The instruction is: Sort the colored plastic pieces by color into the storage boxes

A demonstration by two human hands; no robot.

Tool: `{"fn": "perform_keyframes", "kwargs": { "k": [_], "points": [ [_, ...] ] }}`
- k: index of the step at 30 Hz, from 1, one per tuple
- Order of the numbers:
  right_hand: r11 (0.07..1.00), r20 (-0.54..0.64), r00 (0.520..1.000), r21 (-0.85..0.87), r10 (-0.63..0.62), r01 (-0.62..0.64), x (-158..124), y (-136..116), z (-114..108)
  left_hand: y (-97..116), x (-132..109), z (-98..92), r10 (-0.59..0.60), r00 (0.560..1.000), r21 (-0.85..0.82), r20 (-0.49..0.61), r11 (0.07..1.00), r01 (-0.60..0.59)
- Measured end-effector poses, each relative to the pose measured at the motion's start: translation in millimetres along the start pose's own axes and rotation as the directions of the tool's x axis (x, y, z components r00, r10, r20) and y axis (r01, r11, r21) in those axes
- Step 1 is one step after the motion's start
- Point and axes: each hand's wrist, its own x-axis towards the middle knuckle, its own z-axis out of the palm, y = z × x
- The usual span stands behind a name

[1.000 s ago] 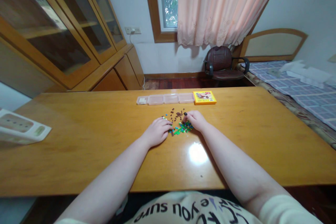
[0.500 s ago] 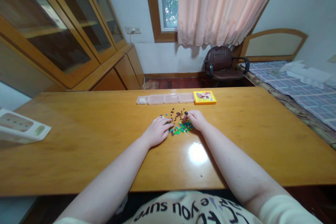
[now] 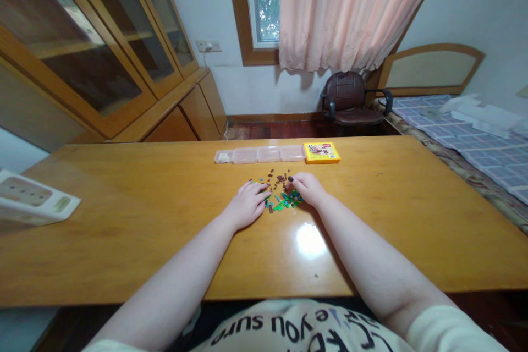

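Observation:
My left hand [image 3: 246, 206] rests on the table at the left side of the small building bricks, its fingers stretched out and apart. Green and blue bricks [image 3: 289, 199] lie heaped between my two hands. Brown bricks [image 3: 281, 179] are scattered just beyond them. At the right side of the pile is my right hand [image 3: 308, 189], its fingers curled inward and a dark nail showing. Whatever those fingers pinch, if anything, is too small or hidden to make out.
A row of clear plastic trays [image 3: 269, 154] lies beyond the bricks, against a yellow box [image 3: 322, 153]. A white power strip-like object [image 3: 37, 198] is at the table's left. Past the far table edge stands a brown armchair [image 3: 346, 98].
The fingers of my left hand have shifted slightly up and left, away from the pile. My right hand has moved very slightly to the left.

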Motion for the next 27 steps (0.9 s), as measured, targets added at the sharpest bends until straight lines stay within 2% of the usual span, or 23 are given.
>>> {"fn": "perform_keyframes", "kwargs": {
  "k": [3,7,11,16,21,27],
  "points": [
    [0.995,0.054,0.994,0.006,-0.097,0.097,-0.5,-6.0,1.1,-1.7,-1.1,-3.0,0.027,0.999,-0.023,-0.027,0.999,-0.027],
    [0.973,0.190,0.955,0.015,-0.227,0.228,0.6,-13.2,3.9,-1.3,-3.5,-11.7,0.169,0.986,-0.070,-0.007,0.983,-0.169],
    [0.964,0.264,0.931,-0.013,-0.252,0.265,1.5,-14.6,3.5,1.8,-3.9,-17.5,0.266,0.963,-0.091,0.038,0.961,-0.262],
    [0.961,0.270,0.925,0.006,-0.267,0.276,0.4,-21.1,-0.5,2.8,-2.7,-17.9,0.278,0.959,-0.058,0.052,0.960,-0.275],
    [0.949,0.323,0.893,0.081,-0.315,0.306,-0.1,-28.4,1.9,1.3,-2.3,-16.7,0.232,0.971,-0.030,0.052,0.972,-0.231],
    [0.945,0.317,0.898,-0.017,-0.305,0.327,-0.8,-27.9,2.6,-0.5,-2.9,-13.6,0.200,0.979,-0.026,0.035,0.980,-0.199]
  ]
}}
